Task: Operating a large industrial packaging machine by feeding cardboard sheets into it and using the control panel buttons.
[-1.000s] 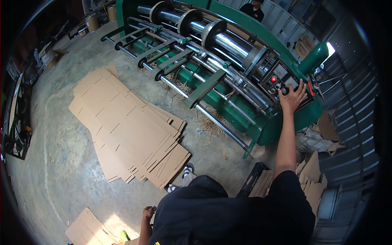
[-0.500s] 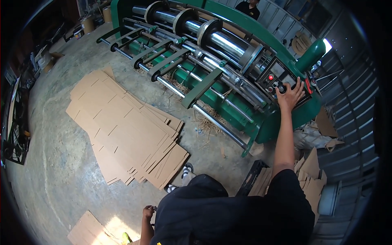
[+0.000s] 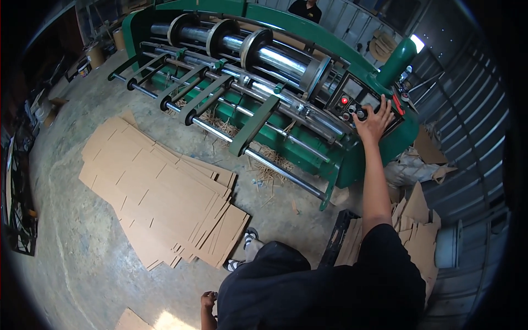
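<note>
My right hand (image 3: 373, 122) reaches up to the control panel (image 3: 350, 88) of a large green machine (image 3: 404, 65). Its thumb and forefinger are closed around a small control knob (image 3: 361, 114), while the other fingers lie spread over the panel. A red lamp (image 3: 345, 100) glows to the left of the knob. Down by my left side hangs my left hand (image 3: 208, 300), its fingers curled in; whatever they may hold is too small to make out.
Slotted cardboard sheets (image 3: 159, 192) lie stacked on the concrete floor, left of my feet. More cardboard pieces (image 3: 415, 234) stand at my right beside a black crate (image 3: 336, 236). Metal rollers (image 3: 280, 59) and bars front the machine. A person (image 3: 306, 10) is behind it.
The view has shifted, so the machine sits further left in the picture. My right hand stays at the knob, and my left hand still hangs at my side.
</note>
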Demonstrator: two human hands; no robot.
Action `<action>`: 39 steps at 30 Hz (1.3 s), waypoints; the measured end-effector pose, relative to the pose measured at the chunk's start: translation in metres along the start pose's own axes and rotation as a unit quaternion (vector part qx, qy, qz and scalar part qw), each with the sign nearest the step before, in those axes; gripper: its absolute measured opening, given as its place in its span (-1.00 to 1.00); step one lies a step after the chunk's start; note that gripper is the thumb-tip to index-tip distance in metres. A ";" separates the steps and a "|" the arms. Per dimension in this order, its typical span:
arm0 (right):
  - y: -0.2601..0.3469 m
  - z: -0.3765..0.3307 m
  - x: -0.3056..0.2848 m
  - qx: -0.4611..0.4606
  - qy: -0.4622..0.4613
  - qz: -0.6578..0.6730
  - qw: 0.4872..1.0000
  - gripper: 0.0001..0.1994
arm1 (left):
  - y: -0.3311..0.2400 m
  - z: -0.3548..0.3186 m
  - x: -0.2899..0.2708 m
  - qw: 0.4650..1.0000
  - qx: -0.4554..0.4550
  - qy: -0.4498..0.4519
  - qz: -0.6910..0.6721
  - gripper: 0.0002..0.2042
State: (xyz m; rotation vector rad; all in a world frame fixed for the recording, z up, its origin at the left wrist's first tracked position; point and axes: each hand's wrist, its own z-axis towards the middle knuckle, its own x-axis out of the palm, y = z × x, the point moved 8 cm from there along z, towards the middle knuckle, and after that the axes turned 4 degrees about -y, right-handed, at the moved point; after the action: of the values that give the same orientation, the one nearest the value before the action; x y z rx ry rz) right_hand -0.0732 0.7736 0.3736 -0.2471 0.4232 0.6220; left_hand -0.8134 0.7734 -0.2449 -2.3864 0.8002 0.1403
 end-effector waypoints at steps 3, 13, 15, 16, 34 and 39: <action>-0.001 0.000 0.001 0.000 0.002 0.000 1.000 -0.68 | 0.006 0.006 0.008 1.000 -0.012 0.019 0.011 -0.70; -0.001 0.002 0.008 -0.011 -0.013 0.002 1.000 -0.67 | -0.018 0.053 0.030 0.998 -0.020 0.036 -0.047 -0.69; -0.001 0.002 0.008 -0.012 -0.015 0.003 1.000 -0.67 | -0.033 0.057 0.035 0.998 -0.007 0.031 -0.054 -0.68; -0.001 0.002 0.007 -0.011 -0.018 0.003 1.000 -0.67 | -0.046 0.057 0.038 0.998 0.006 0.033 -0.045 -0.68; 0.006 -0.006 0.003 -0.037 -0.003 -0.039 0.999 -0.66 | 0.046 0.029 0.018 0.996 -0.051 -0.009 -0.069 -0.72; 0.021 -0.010 0.001 -0.065 -0.004 -0.059 0.996 -0.64 | 0.090 0.029 0.020 0.991 -0.057 -0.030 -0.115 -0.73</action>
State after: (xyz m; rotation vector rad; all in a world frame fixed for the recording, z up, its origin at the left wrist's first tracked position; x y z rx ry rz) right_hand -0.0880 0.7869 0.3626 -0.3913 0.3572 0.5347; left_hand -0.8466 0.7232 -0.3211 -2.5493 0.4965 0.1679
